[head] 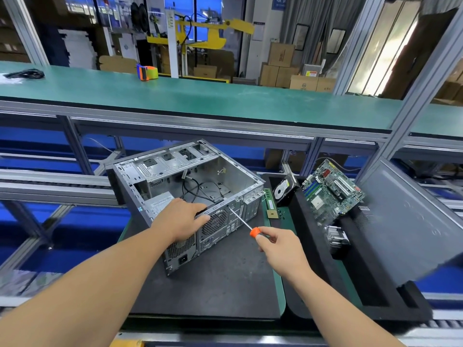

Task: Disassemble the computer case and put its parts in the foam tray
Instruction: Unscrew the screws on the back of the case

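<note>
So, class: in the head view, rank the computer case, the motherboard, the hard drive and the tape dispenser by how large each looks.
1. computer case
2. motherboard
3 and 4. hard drive and tape dispenser look alike in size; the dispenser sits much farther from the camera, so I won't rank them.

Case left, tray right.
I see the computer case point(190, 194) on the mat point(225, 279); motherboard point(332, 190) and hard drive point(283, 190) in the foam tray point(313, 249) beside it.

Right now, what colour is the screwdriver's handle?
Orange, where it shows above the right hand holding the screwdriver. The head view shows it best.
</note>
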